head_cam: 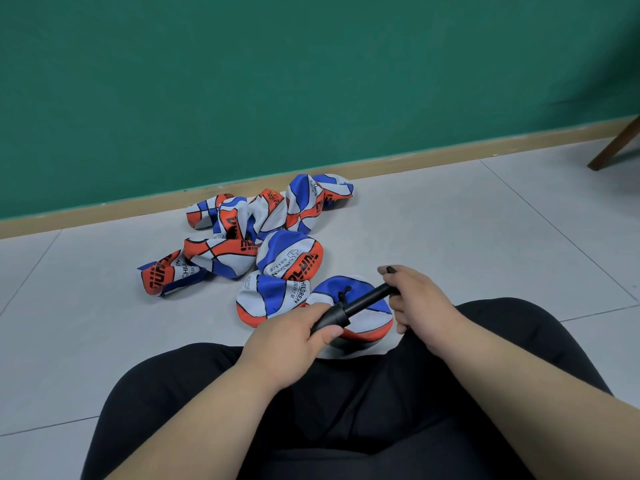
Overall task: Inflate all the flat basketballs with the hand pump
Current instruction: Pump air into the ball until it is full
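Seated view of pumping, largest items first. The green wall (311, 81) and tiled floor (485, 220) frame the work; a chair leg (613, 147) stands at far right. The pile of flat basketballs (249, 237) lies crumpled on the floor near the wall, well ahead of your knees, and every ball in it looks unfilled, so most of the task remains. The nearest basketball (369, 322) sits on the floor just beyond your crossed legs, directly under the pump (363, 301), and it appears only partly rounded. A short black hose (344, 293) curls from the pump toward this ball; whether its needle is seated in the valve cannot be told. To pump well, hold the barrel steady and low, drive the handle straight along the barrel's axis, and avoid sideways pull that could bend or unseat the needle. Use full strokes, and stop when the ball feels firm. Your left hand (294, 337) is closed around the barrel's thick end, fingers wrapped over it. Your right hand (419, 299) is closed on the handle at the other end, with one tip of the crossbar showing past the fingers.
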